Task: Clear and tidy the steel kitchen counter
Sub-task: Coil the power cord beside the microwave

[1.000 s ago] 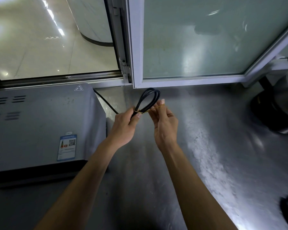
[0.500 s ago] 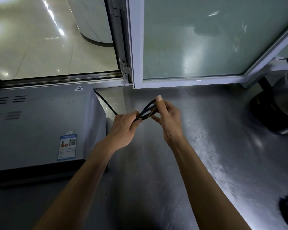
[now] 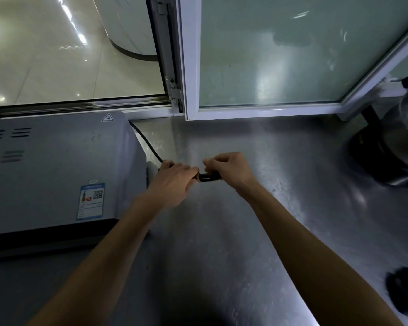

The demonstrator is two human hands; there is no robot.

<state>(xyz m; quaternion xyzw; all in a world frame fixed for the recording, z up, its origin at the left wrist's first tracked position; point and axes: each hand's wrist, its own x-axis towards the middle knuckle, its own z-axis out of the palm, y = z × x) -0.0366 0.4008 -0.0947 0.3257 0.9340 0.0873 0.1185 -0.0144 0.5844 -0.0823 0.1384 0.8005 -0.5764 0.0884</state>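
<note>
**Bundled cord could spring loose at the tie**

The main risk, as I judge it, is the folded black cord [image 3: 207, 177] slipping out of its bundle. Both hands are clamped on it from opposite ends, and only a short dark stretch shows between them; if either grip eases before the binding is secure, the loops would likely open and spill back across the steel surface [image 3: 257, 220]. A thin tan band or tie seems to sit at the left hand's fingertips, but it is too small to say whether it is wound on, half on, or merely pinched. A second hazard is the cord's free run [image 3: 149, 144], which leads from behind the grey appliance [image 3: 57, 165] down to the left hand: a hard pull on the bundle could tug at the appliance or strain the cord where it leaves the casing.

The left hand [image 3: 174, 182] curls round the near end of the bundle, knuckles up, just beside the appliance's right side. The right hand [image 3: 231, 168] pinches the other end, fingers folded over it. The hands are close together, nearly touching, with the cord bridging them low over the surface, between the appliance and the dark metal pot [image 3: 400, 147] well off to the right. Whether the bundle rests on the surface or hangs just above it, I cannot tell.
</note>
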